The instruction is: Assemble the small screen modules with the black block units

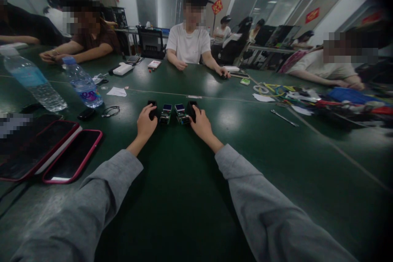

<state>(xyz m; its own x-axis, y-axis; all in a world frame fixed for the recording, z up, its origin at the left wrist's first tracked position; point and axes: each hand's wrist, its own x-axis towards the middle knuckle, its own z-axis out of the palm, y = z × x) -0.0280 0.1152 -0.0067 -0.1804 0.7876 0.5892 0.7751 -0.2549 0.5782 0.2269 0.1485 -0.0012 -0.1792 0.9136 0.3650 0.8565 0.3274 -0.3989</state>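
Half curled, the left hand point(147, 121) held one black box point(154, 111), the right hand point(201, 123) a second box point(192, 109), apparently positioning them; steadiness seemed needed next.

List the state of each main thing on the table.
Left hand: closed on left black box
Right hand: closed on right black box
Left circuit board: screen showing, lit or off unclear
Right circuit board: same
Blue-capped bottle: standing, closed
Pink-rimmed phone: face up, screen dark
Thin cable: loosely coiled
Wrench: lying flat
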